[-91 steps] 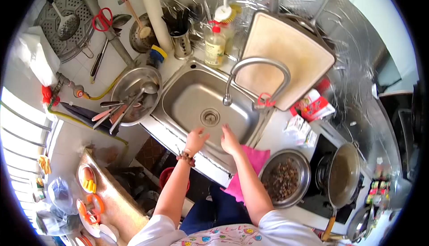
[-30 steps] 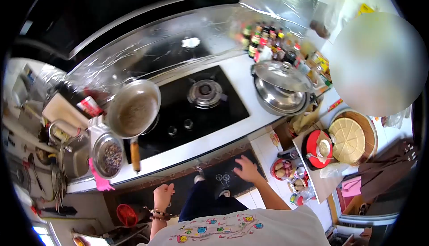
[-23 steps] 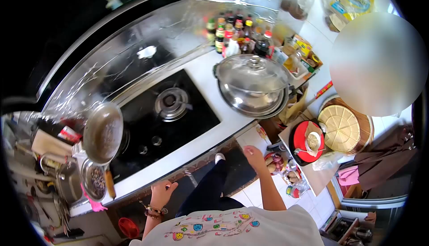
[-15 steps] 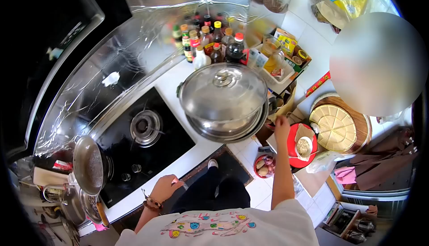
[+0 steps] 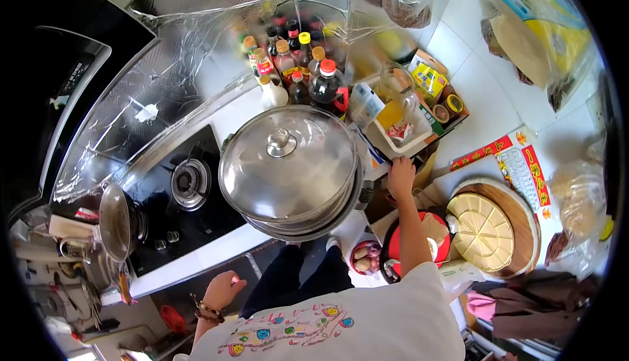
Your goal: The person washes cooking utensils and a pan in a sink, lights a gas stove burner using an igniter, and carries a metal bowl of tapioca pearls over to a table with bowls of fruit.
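My right hand [image 5: 401,177] reaches forward to the right of a big steel steamer pot [image 5: 295,230] with a domed lid [image 5: 282,184]. Its fingertips are closed at a dark, thin thing beside the pot, too small to make out. Below my forearm are a red tray [image 5: 393,249] and a bowl [image 5: 432,248], partly hidden by the arm. Near my waist, in front of the counter edge, hangs my left hand [image 5: 224,290], loosely open, with nothing seen in it and a beaded bracelet [image 5: 208,310] at the wrist.
Sauce bottles [image 5: 288,63] crowd behind the pot. A white bin [image 5: 409,132] of packets stands right of them. A scored round of dough [image 5: 481,233] lies on a wooden board [image 5: 524,230]. The gas stove [image 5: 191,184] and a pan [image 5: 116,223] are left. Potatoes and onions fill a basket [image 5: 365,257].
I have stepped toward the right. My right hand has moved up and forward, away from the red tray toward the pot's right side. The person on the right is out of view.
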Demonstrator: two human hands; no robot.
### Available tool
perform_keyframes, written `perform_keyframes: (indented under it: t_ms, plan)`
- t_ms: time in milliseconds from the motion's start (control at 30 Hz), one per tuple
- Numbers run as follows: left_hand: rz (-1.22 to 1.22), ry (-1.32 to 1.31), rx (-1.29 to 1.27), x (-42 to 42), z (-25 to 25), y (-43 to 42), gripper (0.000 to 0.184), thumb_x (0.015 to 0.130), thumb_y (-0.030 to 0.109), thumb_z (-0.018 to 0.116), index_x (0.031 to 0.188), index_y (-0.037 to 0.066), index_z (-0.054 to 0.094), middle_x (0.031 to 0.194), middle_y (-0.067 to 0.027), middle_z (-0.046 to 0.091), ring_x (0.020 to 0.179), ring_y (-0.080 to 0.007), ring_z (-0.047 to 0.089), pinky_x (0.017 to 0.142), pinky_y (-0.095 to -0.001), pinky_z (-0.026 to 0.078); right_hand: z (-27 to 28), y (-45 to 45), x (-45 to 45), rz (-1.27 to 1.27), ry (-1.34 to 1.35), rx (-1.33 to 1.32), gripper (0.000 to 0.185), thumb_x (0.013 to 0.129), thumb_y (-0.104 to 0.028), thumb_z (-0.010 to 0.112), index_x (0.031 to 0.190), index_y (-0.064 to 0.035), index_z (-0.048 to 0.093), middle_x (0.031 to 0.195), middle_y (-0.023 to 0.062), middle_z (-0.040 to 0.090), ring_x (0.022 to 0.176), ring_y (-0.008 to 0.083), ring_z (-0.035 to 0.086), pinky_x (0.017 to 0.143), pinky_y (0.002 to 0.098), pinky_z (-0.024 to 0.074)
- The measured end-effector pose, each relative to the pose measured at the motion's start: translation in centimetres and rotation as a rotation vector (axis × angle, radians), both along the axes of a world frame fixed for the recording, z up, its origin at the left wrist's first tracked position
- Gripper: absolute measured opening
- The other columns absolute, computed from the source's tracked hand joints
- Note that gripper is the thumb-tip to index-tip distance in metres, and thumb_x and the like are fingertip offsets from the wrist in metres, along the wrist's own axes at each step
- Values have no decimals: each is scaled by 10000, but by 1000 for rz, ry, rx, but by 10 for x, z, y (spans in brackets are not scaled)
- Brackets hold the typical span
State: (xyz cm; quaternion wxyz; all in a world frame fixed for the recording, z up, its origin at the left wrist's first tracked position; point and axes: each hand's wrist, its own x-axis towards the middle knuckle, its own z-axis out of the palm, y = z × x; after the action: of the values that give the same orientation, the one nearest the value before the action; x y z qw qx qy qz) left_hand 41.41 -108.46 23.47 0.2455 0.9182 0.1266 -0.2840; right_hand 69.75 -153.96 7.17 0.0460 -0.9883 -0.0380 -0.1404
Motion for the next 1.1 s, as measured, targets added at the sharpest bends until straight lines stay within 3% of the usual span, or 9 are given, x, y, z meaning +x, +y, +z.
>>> perform_keyframes:
  t_ms: [133,233,400,433,533,600,667,933,1100]
  plan:
    - [16,-45,-18,-3,-2,-32,278,798,287,619,791,11,594,786,-175,614,775,-341,589,686,-400,462,26,-28,-33,-1,-2,156,234,763,-147,577,959,-44,501,878,111,532,915,311,515,742,427,427]
    - [38,-54,-59,-1,7,-53,266,799,275,617,790,11,593,787,-175,613,770,-341,588,682,-397,463,44,-57,-72,-131,358,280,238,796,-120,556,1009,-35,493,937,147,549,868,383,532,748,435,447]
    - [19,-92,-35,-13,-7,-59,225,799,246,609,790,21,597,785,-179,609,760,-345,582,666,-388,462,72,-63,-128,32,225,1087,203,929,-194,446,1062,-45,480,705,34,503,584,173,495,547,272,414]
    - [10,-104,-49,-8,-1,-64,215,801,236,601,783,22,589,794,-172,608,766,-348,581,666,-396,458,94,-46,-132,35,231,1077,203,929,-194,446,1062,-45,480,705,34,503,584,173,495,547,272,414]
    - [-1,-227,-224,20,18,-81,189,809,207,594,830,20,594,824,-159,611,777,-341,585,674,-379,461,178,25,-128,50,495,1464,218,953,-220,405,1054,-43,483,648,-1,435,517,76,367,477,198,312]
    - [41,-359,-448,39,44,-91,168,822,166,592,909,22,602,862,-136,620,793,-291,605,698,-334,472,214,74,-126,354,680,1805,270,940,-265,461,1068,-28,477,672,-1,459,522,30,361,452,164,268]
    - [128,-443,-531,54,83,-101,180,856,138,583,988,21,619,883,-73,638,826,-155,607,712,-272,467,240,122,-128,523,758,1864,292,943,-291,450,1059,-25,484,627,-10,422,473,29,308,418,178,236]
    - [357,-976,-1062,29,119,-26,298,906,116,526,1168,-24,499,1050,-71,546,894,-126,542,774,-256,447,273,291,-181,824,1032,1626,381,954,-399,374,865,-44,478,569,-28,400,441,26,322,393,177,251]
    - [727,-820,-1422,-31,129,51,264,930,179,486,1082,-24,560,941,-61,609,820,-120,581,701,-258,495,278,387,-231,940,1287,1581,295,967,-249,385,1098,4,461,703,13,469,472,39,379,427,182,318]
